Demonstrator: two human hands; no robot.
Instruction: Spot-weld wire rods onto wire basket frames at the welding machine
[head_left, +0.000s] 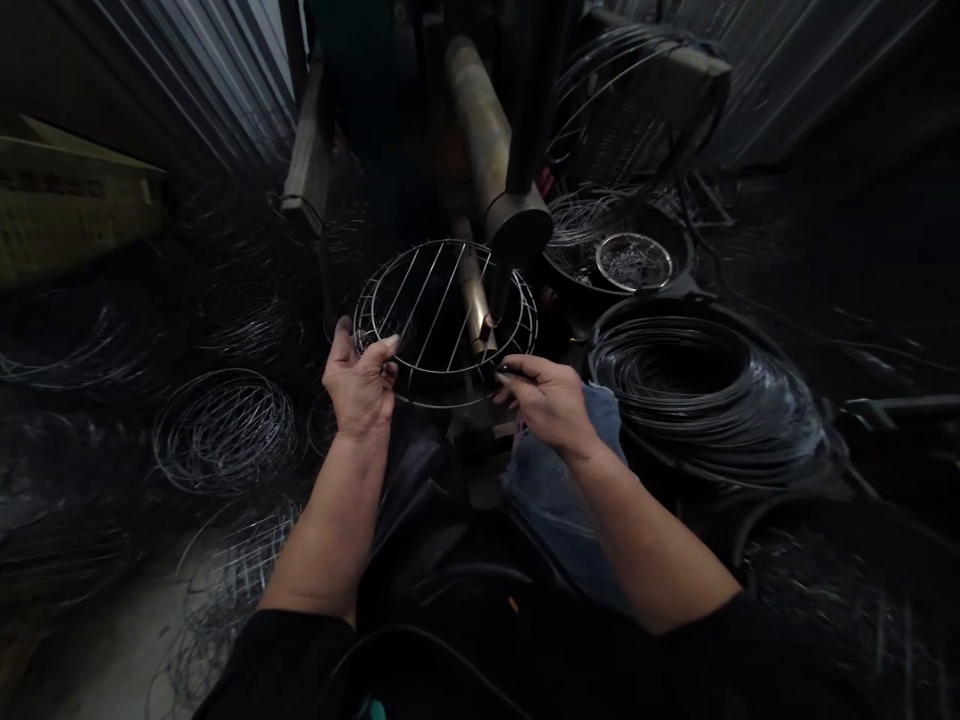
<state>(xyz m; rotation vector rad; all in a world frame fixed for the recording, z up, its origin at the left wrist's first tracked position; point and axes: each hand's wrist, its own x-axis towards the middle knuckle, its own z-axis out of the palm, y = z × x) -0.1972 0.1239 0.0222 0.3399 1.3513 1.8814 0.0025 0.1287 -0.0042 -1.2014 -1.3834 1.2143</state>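
Note:
A round wire rack [439,372], two rings joined by short wires with several bars across, is held level in front of me. My left hand [361,385] grips its left rim, thumb on top and fingers beneath. At the rack's front right edge, my right hand [551,400] is closed in a pinch. A small dark bit shows at those fingertips, too small to name. Through the rack runs the lower metal rod [474,300] of a machine, its end among the bars. Close above it comes down a dark pointed tip [501,290] from the thick upper cylinder [487,140].
On the right lies a big coil of wire [690,390]. Behind it, a wide pan [581,270] holds wires and a small bowl [635,262] of short metal pieces. Stacked wire racks [225,430] lie on the left. Blue denim cloth [562,510] lies under my right forearm.

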